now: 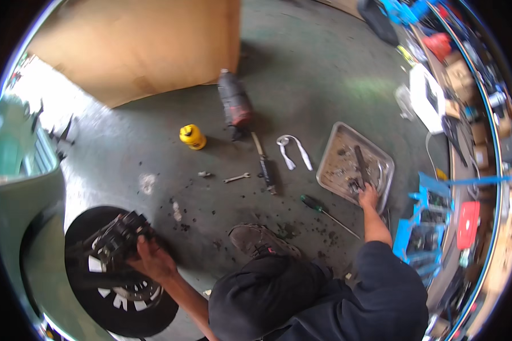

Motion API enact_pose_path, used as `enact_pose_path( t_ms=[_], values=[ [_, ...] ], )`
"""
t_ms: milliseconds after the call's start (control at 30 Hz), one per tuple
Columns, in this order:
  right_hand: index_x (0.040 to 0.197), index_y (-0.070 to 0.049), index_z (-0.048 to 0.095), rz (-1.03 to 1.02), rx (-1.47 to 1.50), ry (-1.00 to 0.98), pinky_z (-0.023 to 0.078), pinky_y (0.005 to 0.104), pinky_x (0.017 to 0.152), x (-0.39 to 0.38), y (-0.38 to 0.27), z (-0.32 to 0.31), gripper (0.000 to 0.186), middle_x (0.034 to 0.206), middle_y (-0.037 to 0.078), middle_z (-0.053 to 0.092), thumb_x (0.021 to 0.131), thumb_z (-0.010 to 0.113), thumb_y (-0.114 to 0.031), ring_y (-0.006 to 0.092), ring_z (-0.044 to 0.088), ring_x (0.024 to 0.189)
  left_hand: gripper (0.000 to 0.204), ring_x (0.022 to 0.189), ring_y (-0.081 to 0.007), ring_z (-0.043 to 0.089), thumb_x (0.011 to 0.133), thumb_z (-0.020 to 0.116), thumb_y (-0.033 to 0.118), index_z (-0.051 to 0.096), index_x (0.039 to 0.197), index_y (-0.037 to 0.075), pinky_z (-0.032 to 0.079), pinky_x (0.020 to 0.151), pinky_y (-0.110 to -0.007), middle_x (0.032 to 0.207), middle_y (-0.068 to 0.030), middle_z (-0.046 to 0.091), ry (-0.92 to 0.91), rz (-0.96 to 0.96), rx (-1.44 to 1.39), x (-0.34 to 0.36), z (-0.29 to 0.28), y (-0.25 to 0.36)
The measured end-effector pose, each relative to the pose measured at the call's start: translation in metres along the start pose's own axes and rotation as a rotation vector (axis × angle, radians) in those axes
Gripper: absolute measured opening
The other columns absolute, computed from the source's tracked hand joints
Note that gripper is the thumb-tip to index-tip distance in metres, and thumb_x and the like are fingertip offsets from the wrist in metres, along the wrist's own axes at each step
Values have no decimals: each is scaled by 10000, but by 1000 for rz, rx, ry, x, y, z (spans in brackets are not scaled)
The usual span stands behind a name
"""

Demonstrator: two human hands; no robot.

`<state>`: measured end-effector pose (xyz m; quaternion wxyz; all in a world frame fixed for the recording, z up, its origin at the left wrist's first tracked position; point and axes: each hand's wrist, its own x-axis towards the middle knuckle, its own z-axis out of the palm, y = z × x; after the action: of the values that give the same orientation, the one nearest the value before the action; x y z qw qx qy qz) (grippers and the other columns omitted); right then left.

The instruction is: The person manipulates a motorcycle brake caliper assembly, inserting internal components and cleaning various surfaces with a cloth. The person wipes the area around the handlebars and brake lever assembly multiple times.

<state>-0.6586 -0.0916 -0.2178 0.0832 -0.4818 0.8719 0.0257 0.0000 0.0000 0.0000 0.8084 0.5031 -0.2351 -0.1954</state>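
Right hand [368, 196] dips into the metal tray [334, 146] at three o'clock, its grip impossible to tell; left hand [153, 260] touches the dark brake assembly [124, 232] at eight o'clock, closure likewise unclear. Best to steady that assembly while reaching, without tipping the tray.

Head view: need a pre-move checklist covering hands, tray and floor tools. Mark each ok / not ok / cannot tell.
1. Left hand at the dark metal part beside the wheel: ok, touching it.
2. Left-hand hold firm: cannot tell, fingers partly hidden.
3. Right hand at the metal tray: ok, reaching in over its near side.
4. Item gripped by the right hand: cannot tell, fingertips blend into the tray's contents.
5. Floor free of loose tools: not ok, the green-handled screwdriver and wrench lie on it.
6. Floor clean around the shoe: not ok, dark debris nearby.
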Motion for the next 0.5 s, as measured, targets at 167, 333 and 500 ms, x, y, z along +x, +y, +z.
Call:
enact_pose_path(
  t_ms=[167,333,500],
  values=[
    [1202,-22,646,-32,-136,-232,504,460,953,66,38,-25,626,1173,220,679,763,817,-436,383,650,1101,730,1117,-179,596,784,647,-187,432,1418,105,529,915,-313,1277,-94,578,226,-121,74,-22,24,6],
    [1055,26,645,-49,48,24,539,454,773,86,86,0,453,1001,184,700,763,871,-236,323,666,847,940,1143,-191,577,754,727,-134,188,1489,96,563,883,-307,1334,-119,504,197,-93,-136,-11,49,14],
    [1116,-8,622,-215,600,-287,515,287,574,46,-43,-76,284,936,84,644,852,723,-32,170,615,737,872,1102,-202,615,744,752,-136,217,1385,116,574,887,-319,1265,-117,518,90,-16,-106,-15,32,21]
  ],
)
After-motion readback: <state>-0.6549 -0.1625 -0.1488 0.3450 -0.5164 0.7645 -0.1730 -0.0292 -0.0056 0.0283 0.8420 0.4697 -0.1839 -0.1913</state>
